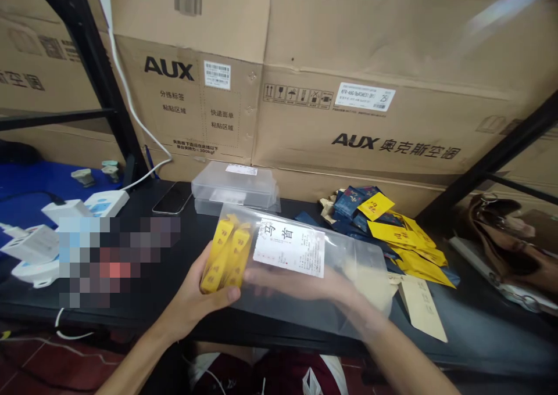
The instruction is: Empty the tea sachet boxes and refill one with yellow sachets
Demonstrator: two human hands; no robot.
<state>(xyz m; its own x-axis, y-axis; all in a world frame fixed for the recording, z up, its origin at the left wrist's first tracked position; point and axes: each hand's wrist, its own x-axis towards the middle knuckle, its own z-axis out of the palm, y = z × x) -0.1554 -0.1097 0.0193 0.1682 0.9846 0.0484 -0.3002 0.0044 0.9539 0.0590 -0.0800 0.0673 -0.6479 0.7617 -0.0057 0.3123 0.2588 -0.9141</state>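
Observation:
A clear plastic box (340,296) with a white printed label (289,247) lies tilted above the black table. Yellow packets (225,254) with dark printed characters stand side by side in its left end. My left hand (204,282) grips that end, thumb in front at the lower edge and fingers mostly hidden behind. Through the cloudy plastic my right hand (288,282) shows inside the box, having entered from its right end. Its fingertips reach up to the yellow packets; the plastic blurs them, so I cannot see whether they grip.
Similar clear boxes (233,186) are stacked at the back beside a phone (173,198). Yellow and dark blue packets (403,238) pile up on the right near a beige card piece (422,308). A brown bag (505,232), a power strip (104,202) and large cartons (305,52) surround them.

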